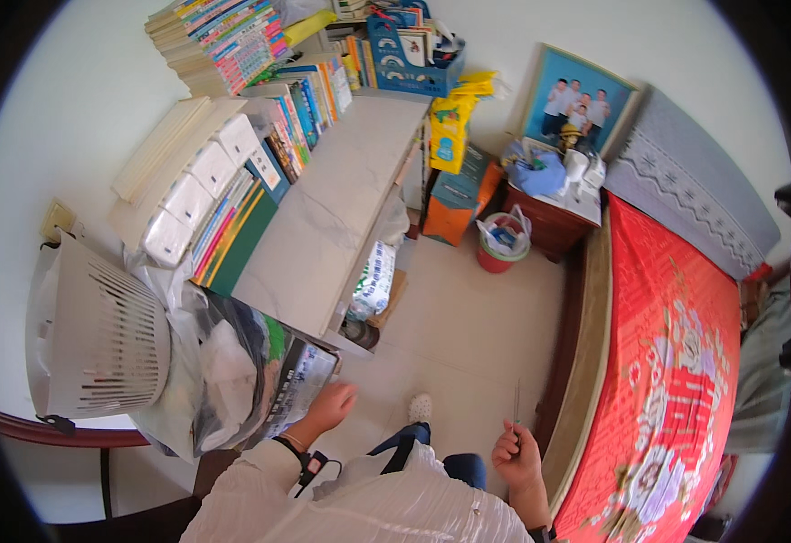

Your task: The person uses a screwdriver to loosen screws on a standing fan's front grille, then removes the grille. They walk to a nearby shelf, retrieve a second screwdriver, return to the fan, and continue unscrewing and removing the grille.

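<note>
My right hand (517, 455) is closed around the lower end of a thin screwdriver (517, 404). Its slim metal shaft points up and away from me, and the handle is mostly hidden in my fingers. The hand is between my leg and the side of the bed. On the left, my left hand (332, 404) has its fingers curled in, with nothing visible in them. It is nearest to a flat printed package (303, 385) among the plastic bags, just below the near corner of the marble-patterned desk (323, 204).
Books (300, 113) and tissue packs (201, 185) line the desk's wall side. A slatted basket (110, 330) stands at left. Ahead are an orange-and-grey box (454, 204), a red bin (502, 258) and a nightstand (540, 222). A bed with a red cover (648, 362) fills the right.
</note>
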